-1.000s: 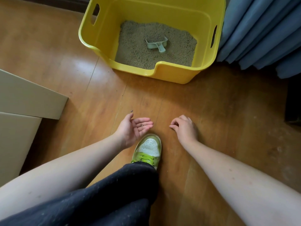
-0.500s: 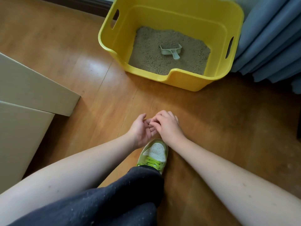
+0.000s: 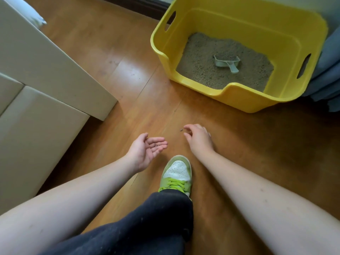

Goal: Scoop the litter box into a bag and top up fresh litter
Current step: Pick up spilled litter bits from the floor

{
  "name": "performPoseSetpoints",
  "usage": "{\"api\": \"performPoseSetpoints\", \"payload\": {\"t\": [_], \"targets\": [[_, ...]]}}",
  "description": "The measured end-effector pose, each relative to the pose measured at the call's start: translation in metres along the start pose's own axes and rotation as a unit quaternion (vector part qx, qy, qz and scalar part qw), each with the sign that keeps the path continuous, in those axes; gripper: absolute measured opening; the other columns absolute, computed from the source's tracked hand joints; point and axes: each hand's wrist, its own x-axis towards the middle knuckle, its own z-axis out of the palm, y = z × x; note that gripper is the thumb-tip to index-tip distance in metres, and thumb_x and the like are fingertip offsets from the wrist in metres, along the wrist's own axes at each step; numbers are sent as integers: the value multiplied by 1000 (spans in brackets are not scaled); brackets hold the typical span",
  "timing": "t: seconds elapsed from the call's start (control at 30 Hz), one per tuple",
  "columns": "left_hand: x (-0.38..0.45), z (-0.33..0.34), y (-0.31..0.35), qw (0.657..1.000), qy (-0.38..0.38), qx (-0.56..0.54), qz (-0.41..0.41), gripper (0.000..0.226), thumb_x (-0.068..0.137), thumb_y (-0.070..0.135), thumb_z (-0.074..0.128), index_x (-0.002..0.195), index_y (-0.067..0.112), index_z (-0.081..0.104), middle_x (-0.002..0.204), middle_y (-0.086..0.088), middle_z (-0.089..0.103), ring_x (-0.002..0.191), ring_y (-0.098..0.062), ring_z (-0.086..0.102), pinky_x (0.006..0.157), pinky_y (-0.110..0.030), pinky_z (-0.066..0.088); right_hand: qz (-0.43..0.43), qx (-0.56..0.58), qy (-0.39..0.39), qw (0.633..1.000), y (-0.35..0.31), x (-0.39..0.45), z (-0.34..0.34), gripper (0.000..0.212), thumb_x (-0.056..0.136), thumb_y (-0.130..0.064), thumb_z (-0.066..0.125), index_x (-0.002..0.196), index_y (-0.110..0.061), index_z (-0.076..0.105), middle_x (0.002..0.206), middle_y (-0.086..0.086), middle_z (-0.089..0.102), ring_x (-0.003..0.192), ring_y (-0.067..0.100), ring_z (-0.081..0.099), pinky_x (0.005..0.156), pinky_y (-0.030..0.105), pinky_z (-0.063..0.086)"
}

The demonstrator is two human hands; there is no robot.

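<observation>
A yellow litter box (image 3: 237, 100) stands on the wooden floor at the upper right, part-filled with grey-brown litter (image 3: 202, 61). On the litter lies a pale green scoop (image 3: 228, 62), its handle pointing toward me. My left hand (image 3: 145, 150) hovers palm up with relaxed fingers, and a few tiny grains rest on them. My right hand (image 3: 199, 138) is palm down just above the floor, fingers loosely curled. Its fingertips are beside a small dark grain (image 3: 181, 129) on the boards. Both hands are well short of the box.
Cream cabinet panels (image 3: 46, 74) fill the left side. Blue curtain folds (image 3: 329, 76) hang against the box's right wall. My green and white shoe (image 3: 177, 172) and a dark trouser leg (image 3: 147, 223) are below the hands. A dark skirting board (image 3: 138, 4) runs along the top.
Half a second ago my right fingertips were at my left palm. The hands have since parted, and the right one has gone forward to the floor. The view has shifted left.
</observation>
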Motion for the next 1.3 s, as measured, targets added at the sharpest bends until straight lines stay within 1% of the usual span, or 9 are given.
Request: {"api": "performPoseSetpoints", "payload": {"t": [0.17, 0.33, 0.5, 0.67, 0.83, 0.93, 1.03, 1.13, 1.3], "targets": [[-1, -8, -2, 1000, -6, -13, -10, 63, 104, 36, 23, 97, -9, 65, 88, -25, 72, 74, -26, 73, 62, -24, 59, -2, -50, -18, 999, -4, 17, 13, 24, 91, -29, 59, 114, -27, 62, 118, 0, 57, 114, 23, 45, 94, 34, 35], [-1, -15, 1, 999, -1, -32, -8, 62, 104, 35, 23, 97, -10, 65, 91, -26, 72, 76, -28, 73, 65, -26, 59, 27, -45, 2, 999, -10, 27, 18, 14, 91, -32, 58, 96, -21, 65, 108, 3, 58, 106, 24, 45, 87, 35, 37], [2, -8, -2, 1000, -3, -22, -16, 62, 104, 35, 22, 98, -9, 65, 91, -25, 71, 80, -28, 71, 67, -27, 59, 22, 10, 12, 1000, -13, 25, 12, 11, 93, -23, 57, 93, -14, 64, 103, 6, 60, 101, 25, 51, 86, 36, 41], [8, 12, -3, 999, -14, -21, -22, 62, 105, 35, 22, 99, -10, 65, 93, -26, 70, 80, -29, 71, 68, -28, 60, 40, 58, 24, 997, -9, 17, -4, 6, 91, -21, 61, 90, -16, 65, 95, 0, 65, 89, 18, 58, 73, 24, 40], [15, 32, -4, 999, -36, -21, -20, 62, 104, 35, 23, 96, -9, 64, 88, -25, 70, 76, -28, 71, 65, -28, 61, -24, 116, -16, 993, -21, 1, -13, 2, 86, -19, 68, 88, -19, 68, 87, -4, 70, 83, 14, 64, 79, 29, 51], [17, 43, -7, 998, -35, -42, -12, 51, 104, 34, 28, 94, -4, 60, 81, -19, 66, 67, -23, 69, 60, -29, 59, -98, 107, -41, 989, -31, -9, -18, 7, 86, -25, 67, 91, -22, 71, 86, -3, 71, 85, 16, 63, 80, 34, 51], [19, 50, -9, 998, -28, -52, -6, 44, 103, 32, 31, 93, -1, 59, 74, -14, 62, 65, -21, 63, 58, -29, 58, -135, 68, -20, 988, -34, -12, -23, 13, 89, -31, 62, 93, -24, 72, 87, 1, 71, 88, 21, 59, 79, 36, 47], [20, 51, -8, 999, -39, -23, -10, 59, 104, 32, 29, 78, -2, 68, 74, -17, 68, 62, -22, 69, 57, -26, 58, -111, 74, 19, 991, -30, -7, -28, 15, 91, -27, 60, 93, -20, 72, 90, 0, 71, 90, 22, 57, 80, 35, 44], [20, 46, -1, 999, -37, 12, -7, 56, 104, 32, 26, 90, -5, 66, 81, -20, 70, 65, -22, 69, 58, -23, 56, -29, 83, 86, 992, -9, 13, -35, 19, 95, -25, 55, 103, -17, 70, 104, 2, 68, 97, 24, 56, 84, 33, 43]]}}
